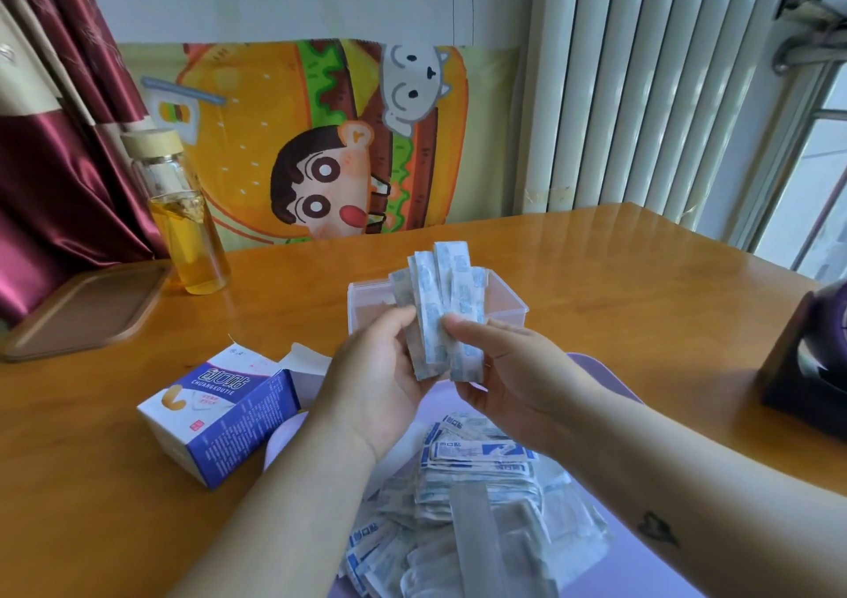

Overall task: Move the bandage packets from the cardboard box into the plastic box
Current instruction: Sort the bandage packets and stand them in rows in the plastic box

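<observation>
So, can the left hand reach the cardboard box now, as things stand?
Probably not yet: the way to the cardboard box is free, just beside the left hand, but that hand is busy holding bandage packets together with the right hand.

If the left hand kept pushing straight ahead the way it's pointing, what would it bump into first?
Probably the clear plastic box just beyond it. The left hand points up and away, holding a fan of bandage packets whose tips already overlap the box's opening, so they would likely get there first. Depth is hard to judge.
</observation>
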Tool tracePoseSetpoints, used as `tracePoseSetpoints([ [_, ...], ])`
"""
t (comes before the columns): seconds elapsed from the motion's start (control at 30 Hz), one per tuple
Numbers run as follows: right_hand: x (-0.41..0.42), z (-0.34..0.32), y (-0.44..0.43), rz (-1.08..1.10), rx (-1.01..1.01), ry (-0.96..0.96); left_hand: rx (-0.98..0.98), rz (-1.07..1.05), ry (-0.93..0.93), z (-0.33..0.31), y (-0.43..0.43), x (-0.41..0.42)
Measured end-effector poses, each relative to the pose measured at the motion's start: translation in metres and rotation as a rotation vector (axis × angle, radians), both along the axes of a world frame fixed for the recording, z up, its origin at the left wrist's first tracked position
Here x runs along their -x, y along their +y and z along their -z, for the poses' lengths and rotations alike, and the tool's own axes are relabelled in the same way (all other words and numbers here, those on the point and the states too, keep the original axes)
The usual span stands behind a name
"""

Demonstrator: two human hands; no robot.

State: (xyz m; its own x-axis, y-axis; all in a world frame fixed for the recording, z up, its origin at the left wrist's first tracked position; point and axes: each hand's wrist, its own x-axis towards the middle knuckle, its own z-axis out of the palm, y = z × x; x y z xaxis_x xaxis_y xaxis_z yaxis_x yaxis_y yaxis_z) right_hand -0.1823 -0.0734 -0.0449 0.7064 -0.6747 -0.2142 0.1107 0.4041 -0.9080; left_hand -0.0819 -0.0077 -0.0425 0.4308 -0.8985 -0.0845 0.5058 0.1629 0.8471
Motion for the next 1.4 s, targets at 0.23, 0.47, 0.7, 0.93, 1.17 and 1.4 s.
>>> tracePoseSetpoints([
  [0.23,-0.002,0.004,0.003,-0.028,0.279,0.197,0.001,0.1,0.054,0.003,0.001,0.003],
  [0.47,0.0,-0.002,-0.018,-0.004,0.79,0.356,0.011,-0.071,0.151,0.002,-0.002,-0.008],
  [0.7,0.017,0.019,-0.061,-0.517,1.22,1.136,-0.004,-0.116,0.379,-0.004,0.005,-0.033],
  [0.93,0.019,0.025,-0.069,-0.462,1.045,0.983,-0.03,0.073,-0.057,-0.009,0.014,-0.049],
  [1.17,0.023,0.017,-0.072,-0.284,1.09,0.907,-0.725,0.345,-1.476,0.023,0.016,-0.06],
  [1.4,0.022,0.013,-0.065,-0.285,1.11,0.877,-0.942,0.385,-1.593,0.056,0.007,-0.057],
])
